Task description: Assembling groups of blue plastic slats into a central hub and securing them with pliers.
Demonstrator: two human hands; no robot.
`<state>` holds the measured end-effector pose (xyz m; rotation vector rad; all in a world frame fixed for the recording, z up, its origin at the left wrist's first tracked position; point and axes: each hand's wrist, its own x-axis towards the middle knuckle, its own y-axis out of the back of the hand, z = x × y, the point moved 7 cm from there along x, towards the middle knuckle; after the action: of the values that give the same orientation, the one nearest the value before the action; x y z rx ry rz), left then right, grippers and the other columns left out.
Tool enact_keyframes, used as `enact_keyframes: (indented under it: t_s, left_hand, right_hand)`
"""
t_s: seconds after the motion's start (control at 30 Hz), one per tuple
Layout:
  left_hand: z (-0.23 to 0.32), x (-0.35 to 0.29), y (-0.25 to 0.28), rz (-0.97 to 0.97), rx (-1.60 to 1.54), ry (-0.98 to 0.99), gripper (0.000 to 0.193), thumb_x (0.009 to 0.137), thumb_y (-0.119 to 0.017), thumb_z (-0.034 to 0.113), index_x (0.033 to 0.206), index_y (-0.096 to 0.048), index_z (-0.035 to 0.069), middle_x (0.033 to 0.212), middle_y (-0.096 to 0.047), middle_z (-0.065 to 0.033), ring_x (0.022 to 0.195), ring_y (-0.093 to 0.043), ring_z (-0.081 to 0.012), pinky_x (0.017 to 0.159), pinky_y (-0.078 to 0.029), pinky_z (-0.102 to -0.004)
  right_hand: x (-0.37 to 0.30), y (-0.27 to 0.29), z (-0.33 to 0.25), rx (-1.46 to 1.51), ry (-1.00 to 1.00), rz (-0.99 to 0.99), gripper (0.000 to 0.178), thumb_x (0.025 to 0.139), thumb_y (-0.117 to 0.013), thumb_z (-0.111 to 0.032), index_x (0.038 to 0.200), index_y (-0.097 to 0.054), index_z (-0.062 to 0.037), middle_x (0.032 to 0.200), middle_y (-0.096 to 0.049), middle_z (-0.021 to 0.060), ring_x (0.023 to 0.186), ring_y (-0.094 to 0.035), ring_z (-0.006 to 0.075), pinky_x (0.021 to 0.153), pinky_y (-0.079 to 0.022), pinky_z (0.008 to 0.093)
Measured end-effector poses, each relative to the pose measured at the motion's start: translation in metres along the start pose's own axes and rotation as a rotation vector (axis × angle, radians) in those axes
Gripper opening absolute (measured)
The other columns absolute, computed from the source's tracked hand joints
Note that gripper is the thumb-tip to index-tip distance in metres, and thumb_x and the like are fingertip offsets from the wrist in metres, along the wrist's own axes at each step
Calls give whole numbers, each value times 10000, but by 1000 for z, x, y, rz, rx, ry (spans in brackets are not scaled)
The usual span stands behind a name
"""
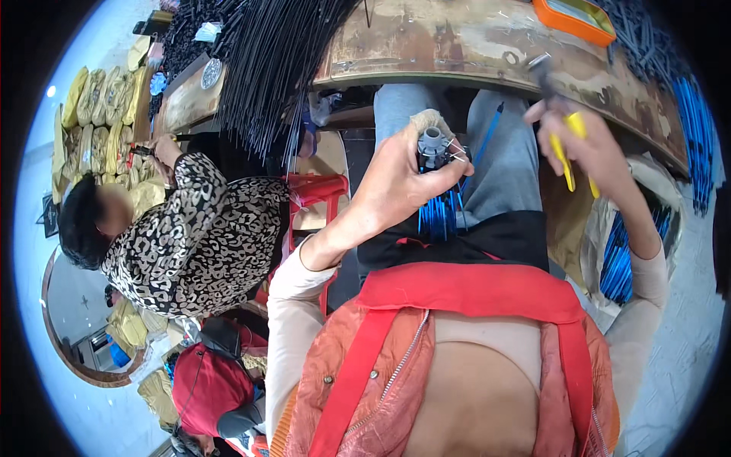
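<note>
My left hand point(403, 179) is closed around a slotted grey and black hub point(433, 145), which looks like part of an umbrella frame. A tan wrap covers one of its fingers. Several thin pale wires stick out beside the thumb, and a bundle of blue ribs point(438, 218) hangs below the hand. One longer blue rod point(491, 133) slants away over my right thigh. Off to the right, my right hand point(582, 148) grips pliers with yellow handles point(560, 161); their metal head points away over the bench edge. Motion blurs this hand and the tool slightly.
A worn wooden bench point(426, 42) spans the far side, carrying an orange tray point(575, 19). Long black rods point(278, 61) overhang it at left. At right stands a pale sack point(594, 236) of blue ribs. A co-worker in a patterned top point(221, 236) sits close on the left.
</note>
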<state>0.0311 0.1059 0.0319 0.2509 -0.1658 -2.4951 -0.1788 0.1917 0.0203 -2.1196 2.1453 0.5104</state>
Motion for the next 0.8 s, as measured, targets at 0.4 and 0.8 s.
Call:
enact_keyframes:
  t_s: [0.4, 0.8]
  left_hand:
    - [14, -24, -5, 98, 87, -172, 231, 800, -723, 111, 927, -560, 9, 687, -604, -98, 625, -544, -121, 609, -461, -315]
    - [12, -26, -8, 29, 49, -280, 213, 777, -711, 105, 929, -578, 38, 647, -571, -118, 564, -506, -149, 565, -445, -311]
  right_hand:
    - [-50, -73, -94, -1416, 729, 423, 743, 709, -563, 70, 1401, -527, -198, 1172, -527, 145, 1049, -547, 322, 913, -452, 426]
    - [-66, -64, -91, -1374, 632, 19, 412, 763, -742, -204, 1117, -595, -53, 755, -524, 72, 686, -548, 268, 696, -458, 344]
